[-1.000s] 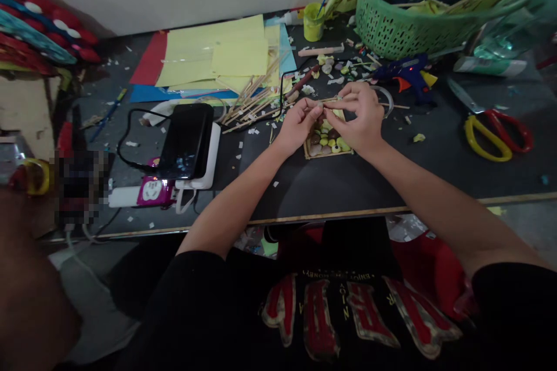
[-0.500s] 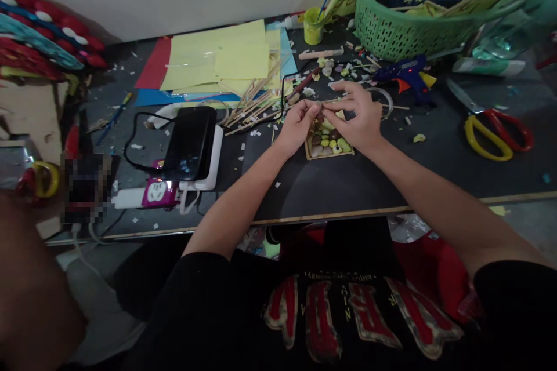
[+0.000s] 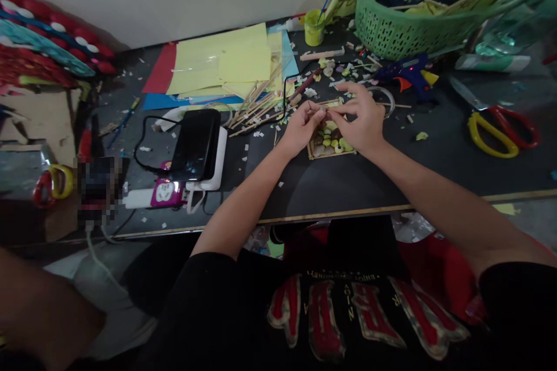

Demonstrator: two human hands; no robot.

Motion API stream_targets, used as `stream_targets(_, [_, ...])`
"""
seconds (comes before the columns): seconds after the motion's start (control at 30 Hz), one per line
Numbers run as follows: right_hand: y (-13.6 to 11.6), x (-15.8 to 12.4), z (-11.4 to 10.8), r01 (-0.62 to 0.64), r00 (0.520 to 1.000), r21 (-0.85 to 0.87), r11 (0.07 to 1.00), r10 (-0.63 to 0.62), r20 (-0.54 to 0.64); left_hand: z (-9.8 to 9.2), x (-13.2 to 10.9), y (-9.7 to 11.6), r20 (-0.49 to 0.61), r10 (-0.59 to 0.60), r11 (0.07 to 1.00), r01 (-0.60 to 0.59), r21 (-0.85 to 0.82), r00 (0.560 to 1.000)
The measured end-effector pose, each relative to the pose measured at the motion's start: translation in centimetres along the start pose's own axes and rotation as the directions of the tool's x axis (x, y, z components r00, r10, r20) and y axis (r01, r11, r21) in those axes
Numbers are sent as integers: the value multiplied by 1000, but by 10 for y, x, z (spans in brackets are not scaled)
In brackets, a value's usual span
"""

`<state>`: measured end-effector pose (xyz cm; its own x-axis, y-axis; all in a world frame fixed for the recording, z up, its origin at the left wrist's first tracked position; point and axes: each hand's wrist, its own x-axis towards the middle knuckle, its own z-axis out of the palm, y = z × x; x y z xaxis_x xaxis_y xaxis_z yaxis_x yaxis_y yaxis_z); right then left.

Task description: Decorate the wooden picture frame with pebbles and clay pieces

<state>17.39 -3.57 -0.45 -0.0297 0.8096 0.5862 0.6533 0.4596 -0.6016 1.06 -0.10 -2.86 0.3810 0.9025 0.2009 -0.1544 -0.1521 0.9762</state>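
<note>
My left hand (image 3: pixel 301 127) and my right hand (image 3: pixel 364 122) meet over a small stick-edged frame (image 3: pixel 333 155) on the dark table. Inside it lie several yellow, green and brown pebbles (image 3: pixel 334 143); the hands cover part of them. Thumb and fingers of my left hand are pinched at the top of the frame. Opposite, the thumb and a finger of my right hand also pinch, with its upper fingers raised. Fingertips touch or nearly touch, and whatever small thing is between them cannot be made out. Thin sticks (image 3: pixel 255 107) lie to the left.
Scissors (image 3: pixel 494 127) and a blue glue gun (image 3: pixel 407 72) lie to the right. Behind stand a green basket (image 3: pixel 418 32) and a yellow paint pot (image 3: pixel 314 29). Phone (image 3: pixel 195 145), power strip and cables are at left, near another person's arm (image 3: pixel 43 313). Paper sheets (image 3: pixel 217 64) lie at the back.
The view has shifted slightly, so the table items sit a little further right. My hands stay pinched together over the frame, with only slight finger movement.
</note>
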Motion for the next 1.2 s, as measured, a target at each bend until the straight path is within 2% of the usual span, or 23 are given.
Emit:
stream_targets(0.3, [1, -5, -1, 11, 1000, -91, 996, -14, -28, 0, -1, 1, 48, 3, 999, -5, 32, 999])
stream_targets(0.47, [2, -7, 0, 37, 999, -137, 990, -38, 0, -2, -1, 1, 58, 7, 999, -9, 33, 998])
stream_targets(0.57, [3, -4, 3, 36, 999, -149, 988, -34, 17, -1, -1, 1, 42, 31, 999, -33, 41, 999])
stream_targets(0.7, [3, 5, 4, 22, 1000, -141, 990, -22, 4, 2, 0, 2, 95, 7, 996, -15, 84, 995])
stream_targets(0.9, [4, 7, 1, 51, 998, -26, 998, -52, -37, -1, 3, -6, -23, -14, 1000, 14, 8, 1000])
stream_targets(1.03, [4, 6, 2, 136, 990, 74, 988, -133, -51, -3, 3, -8, -47, 3, 1000, -4, -15, 999])
stream_targets(1.2, [3, 7, 4, 148, 989, 65, 987, -146, -36, -1, 0, 0, -47, 35, 999, -34, 29, 998])
